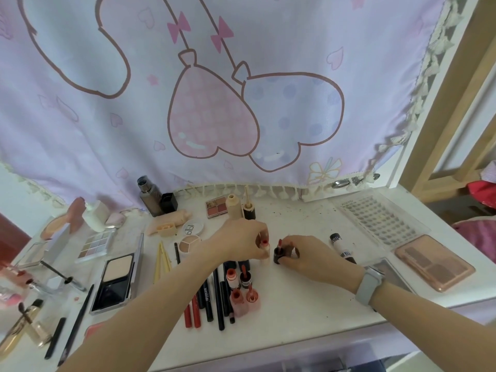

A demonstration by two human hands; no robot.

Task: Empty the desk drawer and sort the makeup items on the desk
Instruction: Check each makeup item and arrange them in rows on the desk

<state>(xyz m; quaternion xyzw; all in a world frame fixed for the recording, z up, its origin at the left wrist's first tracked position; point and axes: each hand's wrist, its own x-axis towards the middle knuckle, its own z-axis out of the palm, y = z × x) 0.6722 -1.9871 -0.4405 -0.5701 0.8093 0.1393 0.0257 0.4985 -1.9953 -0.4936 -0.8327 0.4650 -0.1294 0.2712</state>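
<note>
Standing upright near the middle of the white tabletop (308,299), the small pale clear lip-gloss tube with a red neck (265,249) is pinched by the curled fingers (264,255) of the left hand (241,241). Just beside it, the right hand (308,255) curls around a short dark lip-tint bottle (279,255) whose red-tipped wand (279,242) sticks up. Whether that wand is seated or only resting in the neck is hard to tell from here.

Both pieces look light, rigid and smooth, likely slippery plastic or glass; open necks could spill or smear, so I would hold each low on the body, keep it upright and avoid squeezing the top.

Toward the near edge, four more small red-capped tint bottles (243,288) stand in a tight cluster, touching a fan of about seven dark and red liner pencils (209,299).

Farther left lies one open black powder compact (116,279), and beyond it one pastel eyeshadow palette (96,244). At right sit one rose-gold brow palette (434,264) and one clear tray of false lashes (381,218).
</note>
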